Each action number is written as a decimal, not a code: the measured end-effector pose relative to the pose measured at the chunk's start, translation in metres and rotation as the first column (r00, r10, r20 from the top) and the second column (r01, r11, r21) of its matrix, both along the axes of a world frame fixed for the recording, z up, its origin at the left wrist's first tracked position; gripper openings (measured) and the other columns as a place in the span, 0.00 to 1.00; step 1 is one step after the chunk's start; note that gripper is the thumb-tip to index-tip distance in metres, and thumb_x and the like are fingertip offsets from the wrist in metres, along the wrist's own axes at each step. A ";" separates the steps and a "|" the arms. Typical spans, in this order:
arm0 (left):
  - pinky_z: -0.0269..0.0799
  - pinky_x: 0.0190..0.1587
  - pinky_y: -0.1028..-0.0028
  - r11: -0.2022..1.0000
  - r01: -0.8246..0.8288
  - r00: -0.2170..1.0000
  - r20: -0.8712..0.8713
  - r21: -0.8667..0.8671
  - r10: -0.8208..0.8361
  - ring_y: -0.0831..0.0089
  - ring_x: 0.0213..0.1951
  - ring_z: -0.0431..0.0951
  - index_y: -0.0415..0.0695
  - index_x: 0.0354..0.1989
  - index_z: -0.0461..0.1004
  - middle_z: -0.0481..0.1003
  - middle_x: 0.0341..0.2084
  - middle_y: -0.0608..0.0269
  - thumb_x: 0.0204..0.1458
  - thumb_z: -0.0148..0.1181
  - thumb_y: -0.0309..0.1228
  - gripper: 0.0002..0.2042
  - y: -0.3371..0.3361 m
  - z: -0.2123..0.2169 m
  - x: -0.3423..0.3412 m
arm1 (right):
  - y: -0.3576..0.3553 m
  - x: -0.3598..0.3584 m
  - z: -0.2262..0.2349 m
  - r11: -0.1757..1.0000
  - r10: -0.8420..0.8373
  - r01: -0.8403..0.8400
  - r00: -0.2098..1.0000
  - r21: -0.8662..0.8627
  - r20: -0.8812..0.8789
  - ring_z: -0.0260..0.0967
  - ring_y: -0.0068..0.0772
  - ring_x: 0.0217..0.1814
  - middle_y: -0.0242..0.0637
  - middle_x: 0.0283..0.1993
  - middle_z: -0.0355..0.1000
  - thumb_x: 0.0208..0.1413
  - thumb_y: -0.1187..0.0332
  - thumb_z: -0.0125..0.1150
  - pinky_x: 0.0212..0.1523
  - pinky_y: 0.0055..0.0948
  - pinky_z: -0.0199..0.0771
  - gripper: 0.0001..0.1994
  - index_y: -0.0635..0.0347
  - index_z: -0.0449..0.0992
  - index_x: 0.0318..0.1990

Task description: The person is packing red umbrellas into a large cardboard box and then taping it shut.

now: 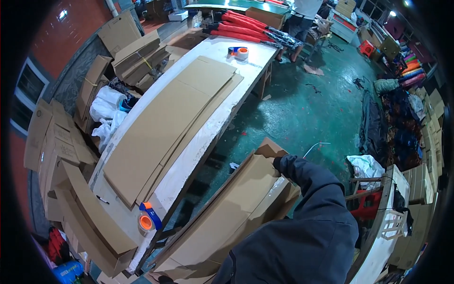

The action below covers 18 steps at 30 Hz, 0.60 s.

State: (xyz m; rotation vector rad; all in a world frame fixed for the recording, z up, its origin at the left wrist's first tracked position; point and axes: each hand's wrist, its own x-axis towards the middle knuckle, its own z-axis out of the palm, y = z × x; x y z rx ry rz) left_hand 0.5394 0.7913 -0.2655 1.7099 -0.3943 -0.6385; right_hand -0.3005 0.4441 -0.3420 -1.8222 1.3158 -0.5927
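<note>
A long cardboard box [227,208] lies slantwise in front of me, beside the table, with its far-end flap [272,147] standing up. A shiny strip of clear tape [275,185] shows near its far right edge. My right arm reaches across to the far end, and my right hand [272,161] touches the cardboard there; its fingers are mostly hidden by the dark sleeve. Down at the lower edge, what shows of my left hand [155,275] is by the near end of the box, its fingers too hidden to make out.
Flat cardboard sheets [175,109] cover much of the white table [215,118]. On it are a blue and orange tape dispenser [147,218], another tape dispenser [240,53], a pen [102,199] and red bundles [241,28]. An open box [90,213] sits left. Another person [302,19] stands far off.
</note>
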 end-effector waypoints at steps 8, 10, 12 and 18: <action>0.53 0.65 0.69 0.945 -0.051 0.951 0.305 0.323 -0.053 0.65 0.63 0.59 0.41 0.65 0.56 0.60 0.63 0.59 0.64 0.36 0.45 0.26 0.048 -0.013 0.024 | -0.009 0.038 0.003 0.976 -0.062 0.029 0.987 0.215 0.150 0.64 0.35 0.56 0.36 0.55 0.69 0.63 0.56 0.45 0.57 0.36 0.64 0.19 0.54 0.70 0.56; 0.51 0.65 0.72 0.890 -0.005 0.911 0.368 0.456 -0.184 0.67 0.64 0.58 0.40 0.66 0.54 0.59 0.64 0.58 0.65 0.35 0.43 0.26 0.036 -0.010 0.036 | 0.002 0.033 0.015 0.963 -0.116 0.066 0.976 0.263 0.182 0.64 0.33 0.56 0.35 0.56 0.69 0.63 0.55 0.44 0.57 0.35 0.64 0.20 0.54 0.69 0.57; 0.56 0.63 0.70 0.923 0.161 0.855 0.418 0.351 -0.308 0.62 0.60 0.63 0.37 0.64 0.56 0.61 0.62 0.52 0.62 0.40 0.48 0.30 0.044 -0.016 0.044 | -0.006 0.043 0.007 0.948 -0.130 0.053 0.964 0.313 0.231 0.64 0.32 0.57 0.35 0.56 0.68 0.64 0.54 0.44 0.57 0.34 0.64 0.21 0.54 0.68 0.58; 0.57 0.62 0.64 0.773 -0.071 0.815 0.484 0.631 -0.320 0.59 0.61 0.62 0.36 0.64 0.55 0.57 0.64 0.51 0.63 0.41 0.46 0.29 0.035 -0.019 0.025 | 0.001 0.051 0.043 0.880 -0.274 0.110 0.912 0.462 0.306 0.64 0.28 0.58 0.33 0.58 0.67 0.65 0.52 0.42 0.58 0.31 0.63 0.23 0.53 0.66 0.60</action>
